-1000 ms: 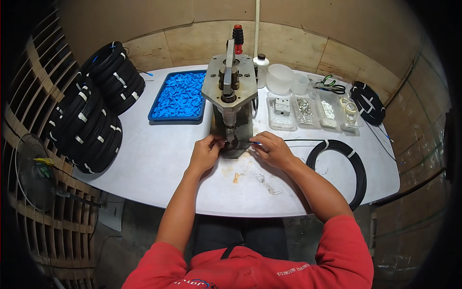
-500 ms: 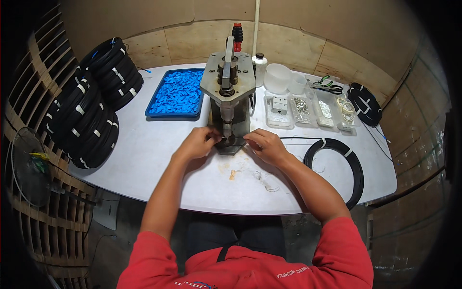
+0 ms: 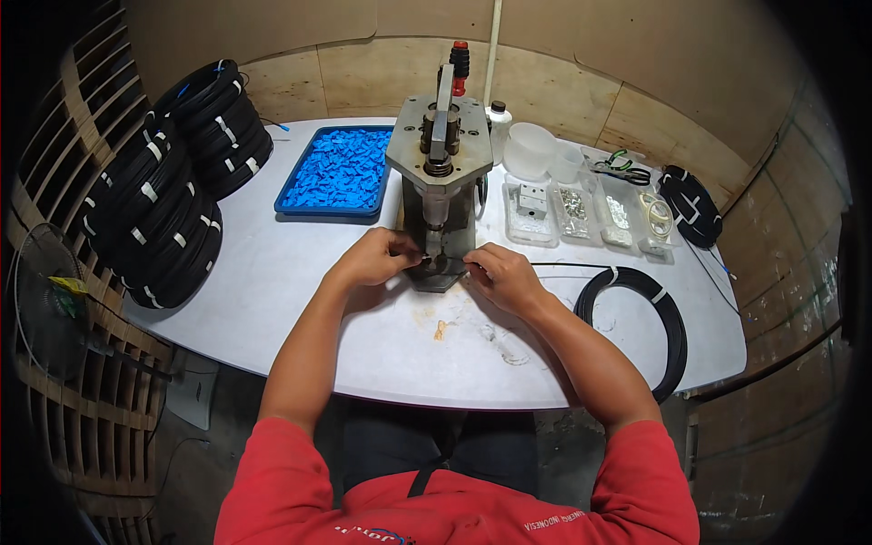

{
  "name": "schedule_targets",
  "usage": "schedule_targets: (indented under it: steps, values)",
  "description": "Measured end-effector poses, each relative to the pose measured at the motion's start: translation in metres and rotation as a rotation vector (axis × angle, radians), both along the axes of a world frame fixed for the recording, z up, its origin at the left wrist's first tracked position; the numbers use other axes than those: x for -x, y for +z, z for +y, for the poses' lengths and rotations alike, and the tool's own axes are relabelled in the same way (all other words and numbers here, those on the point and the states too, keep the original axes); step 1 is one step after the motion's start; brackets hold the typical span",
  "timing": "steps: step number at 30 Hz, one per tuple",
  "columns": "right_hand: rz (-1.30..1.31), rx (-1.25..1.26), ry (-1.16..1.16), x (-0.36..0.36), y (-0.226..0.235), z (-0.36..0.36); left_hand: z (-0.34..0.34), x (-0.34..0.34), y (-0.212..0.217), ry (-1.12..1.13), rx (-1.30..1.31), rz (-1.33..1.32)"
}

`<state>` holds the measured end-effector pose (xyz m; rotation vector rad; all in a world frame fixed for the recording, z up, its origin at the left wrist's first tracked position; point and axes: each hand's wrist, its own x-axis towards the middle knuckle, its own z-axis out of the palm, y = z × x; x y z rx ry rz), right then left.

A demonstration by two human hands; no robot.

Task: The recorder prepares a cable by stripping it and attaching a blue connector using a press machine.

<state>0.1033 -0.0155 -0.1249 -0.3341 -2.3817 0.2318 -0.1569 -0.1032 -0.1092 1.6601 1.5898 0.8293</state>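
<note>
– Where's the press (image 3: 439, 182) from where you stand?

– On the tabletop (image 3: 282, 272), roughly midway between its left and right edges and closer to the far one, its dark foot (image 3: 436, 280) pointing at the near edge

– And the hands?

– The right hand (image 3: 502, 275) is just beside the foot, thumb and fingers pinched narrow on a black cable (image 3: 572, 264). I can't see the cable's tip, but the rest runs right to a coil (image 3: 674, 336) lying by the near right corner

– Is the left one holding anything?

– Can't tell. The left hand (image 3: 374, 258) is across the foot from the other, fingertips close together at the press; anything between them is too small to make out

– What's along the left edge?

– Stacks (image 3: 150, 218) of black coils with white bands. Between those and the press, near the far edge, a blue tray (image 3: 329, 214) full of blue pieces (image 3: 336, 171)

– And to the right of the press?

– A white bottle (image 3: 498, 132), cups (image 3: 530, 150) and green-handled pliers (image 3: 620, 163) by the far edge, a white block (image 3: 532, 202) in front of the cups, and a black bundle (image 3: 690, 207) near the far right corner
</note>
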Motion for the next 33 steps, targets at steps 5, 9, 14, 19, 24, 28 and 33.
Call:
schedule_targets:
  steps: [5, 9, 14, 19, 24, 28, 33]
  values:
    - [-0.005, -0.008, -0.021, 0.0021, 0.0009, -0.0023, -0.0057, -0.0077, -0.0034, 0.077, -0.124, 0.025]
    - [-0.035, -0.003, -0.027, 0.0026, 0.0019, -0.0040, -0.0067, -0.0079, -0.0072, 0.068, -0.188, 0.057]
    - [-0.033, 0.003, -0.038, 0.0033, -0.0002, -0.0029, -0.0063, -0.0083, -0.0090, 0.073, -0.211, -0.014]
    - [-0.034, -0.010, -0.040, 0.0037, -0.0023, 0.0003, -0.0069, -0.0076, -0.0082, 0.063, -0.224, 0.021]
    - [-0.030, -0.058, -0.021, 0.0038, -0.0023, 0.0022, -0.0042, -0.0065, -0.0091, 0.071, -0.190, 0.022]
    - [-0.041, -0.072, -0.025, 0.0037, -0.0027, 0.0018, -0.0039, -0.0057, -0.0119, 0.067, -0.174, -0.004]
    - [-0.039, -0.074, -0.026, 0.0026, -0.0040, 0.0023, -0.0047, -0.0072, -0.0104, 0.071, -0.152, 0.009]
